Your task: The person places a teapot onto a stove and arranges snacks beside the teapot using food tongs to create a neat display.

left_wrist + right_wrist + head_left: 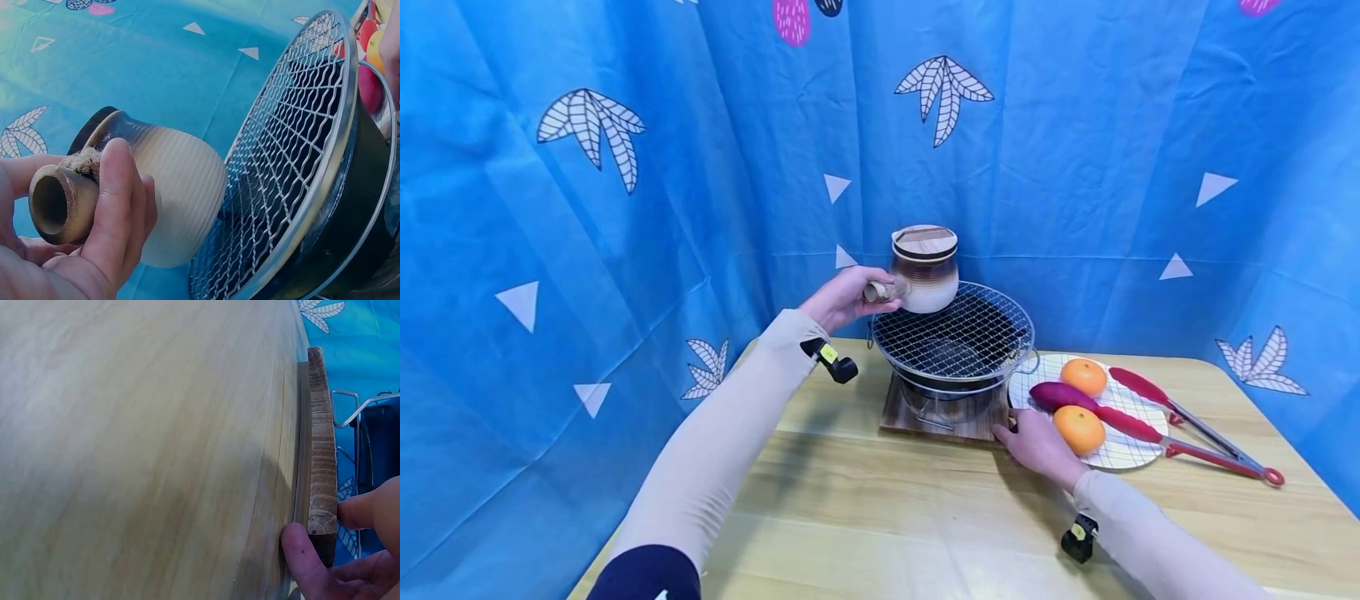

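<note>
A blue curtain (1045,183) surrounds the wooden table (865,508). On the table, the round grill (356,206) carries a wire mesh (981,329) and stands on a brown board (897,414). To its right is a plate (1138,450), with red tongs (1217,460) lying partly across it, touched by no hand.

The pot (934,287) is at the back left part of the mesh, and it seems roughly upright. The left hand (850,298) closes its fingers around the pot's handle (877,292). The right hand (1037,442) pinches the near right corner of the board between thumb and finger.

Two oranges (1084,377) and a purple vegetable (1056,395) rest on the plate. The lid (927,242) is on the pot.

I judge that the gripping of pot and board is done, while releasing both is left.

I cannot tell whether the pot's base touches the mesh or hangs just above. The pot's inside is hidden, the bowl under the mesh is too dark, and the right wrist view cuts off part of the hand.
</note>
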Available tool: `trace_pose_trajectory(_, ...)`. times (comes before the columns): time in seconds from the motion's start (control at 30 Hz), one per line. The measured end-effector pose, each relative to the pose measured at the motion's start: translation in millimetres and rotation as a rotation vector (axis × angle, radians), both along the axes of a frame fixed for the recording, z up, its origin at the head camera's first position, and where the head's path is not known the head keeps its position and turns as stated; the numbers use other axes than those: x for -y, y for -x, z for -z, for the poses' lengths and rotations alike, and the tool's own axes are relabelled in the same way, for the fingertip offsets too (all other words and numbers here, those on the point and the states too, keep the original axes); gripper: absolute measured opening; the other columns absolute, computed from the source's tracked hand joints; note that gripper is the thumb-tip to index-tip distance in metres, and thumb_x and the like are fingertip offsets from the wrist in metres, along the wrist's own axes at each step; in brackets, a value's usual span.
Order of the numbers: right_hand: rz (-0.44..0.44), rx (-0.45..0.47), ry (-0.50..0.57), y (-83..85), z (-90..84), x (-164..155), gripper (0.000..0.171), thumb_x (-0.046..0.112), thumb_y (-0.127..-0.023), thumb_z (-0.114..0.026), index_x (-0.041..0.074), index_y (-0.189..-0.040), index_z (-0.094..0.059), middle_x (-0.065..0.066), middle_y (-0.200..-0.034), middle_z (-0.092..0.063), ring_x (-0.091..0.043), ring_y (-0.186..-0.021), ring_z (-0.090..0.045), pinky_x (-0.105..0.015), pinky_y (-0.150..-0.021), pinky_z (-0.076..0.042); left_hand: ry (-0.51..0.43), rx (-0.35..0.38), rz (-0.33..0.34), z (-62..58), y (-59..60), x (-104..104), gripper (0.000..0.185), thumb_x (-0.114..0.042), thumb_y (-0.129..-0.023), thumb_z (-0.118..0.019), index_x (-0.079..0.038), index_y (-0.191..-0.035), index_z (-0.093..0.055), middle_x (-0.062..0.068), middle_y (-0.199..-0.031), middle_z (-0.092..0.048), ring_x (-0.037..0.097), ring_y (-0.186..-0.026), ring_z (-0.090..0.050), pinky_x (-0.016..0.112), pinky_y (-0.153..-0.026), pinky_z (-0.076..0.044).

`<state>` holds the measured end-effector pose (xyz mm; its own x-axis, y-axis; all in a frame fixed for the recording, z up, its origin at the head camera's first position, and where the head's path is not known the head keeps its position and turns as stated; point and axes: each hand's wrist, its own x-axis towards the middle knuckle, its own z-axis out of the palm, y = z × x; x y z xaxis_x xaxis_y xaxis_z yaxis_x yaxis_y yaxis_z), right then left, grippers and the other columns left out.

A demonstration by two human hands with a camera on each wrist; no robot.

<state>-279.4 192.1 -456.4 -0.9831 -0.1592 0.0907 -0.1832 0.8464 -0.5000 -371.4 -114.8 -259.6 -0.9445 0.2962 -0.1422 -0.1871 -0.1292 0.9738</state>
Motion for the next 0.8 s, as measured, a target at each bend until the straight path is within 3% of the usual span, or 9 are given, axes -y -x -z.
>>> trace_pose_trajectory(0.17, 0.002, 0.022, 0.015, -1.2, -0.3, 0, 0.039, 0.029, -0.099, -0.063, -0.003, -0.12, -0.066, 0.003, -0.054, -0.059, -0.02, -0.073, -0.063, -0.047, -0.083, -0.055, 0.0, 0.017, -0.002, 0.5, 4.0, -4, 0.018, -0.003, -0.098, -0.052, 0.004, -0.113, -0.059, 0.016, -0.104, -0.063, 0.019, -0.069, -0.07, 0.023, -0.066, -0.063)
trace_pose_trajectory(0.37, 0.009, 0.033, 0.018, -1.5, 0.2, 0, 0.041, 0.029, -0.098, -0.063, -0.004, -0.122, -0.066, 0.001, -0.059, -0.058, -0.019, -0.07, -0.06, -0.042, -0.077, -0.054, 0.007, 0.019, -0.004, 1.7, 7.8, -9, 0.013, -0.004, -0.098, -0.051, 0.003, -0.106, -0.059, 0.017, -0.1, -0.062, 0.02, -0.065, -0.071, 0.023, -0.064, -0.062)
trace_pose_trajectory(0.6, 0.011, 0.053, 0.015, -1.1, 2.4, -1, 0.05, 0.03, -0.099, -0.062, -0.006, -0.133, -0.059, 0.0, -0.057, -0.058, -0.019, -0.067, -0.059, -0.04, -0.072, -0.053, 0.006, 0.022, 0.004, 5.3, 11.7, -13, 0.012, -0.004, -0.098, -0.051, 0.003, -0.104, -0.059, 0.018, -0.099, -0.062, 0.021, -0.066, -0.071, 0.024, -0.065, -0.063)
trace_pose_trajectory(0.8, 0.005, 0.028, 0.01, 0.7, 4.1, -2, 0.046, 0.03, -0.099, -0.062, -0.004, -0.13, -0.062, 0.002, -0.056, -0.058, -0.02, -0.071, -0.061, -0.042, -0.075, -0.054, 0.014, 0.015, 0.008, 7.3, 15.5, -16, 0.014, -0.005, -0.098, -0.051, 0.004, -0.106, -0.058, 0.018, -0.102, -0.061, 0.021, -0.067, -0.07, 0.023, -0.066, -0.063)
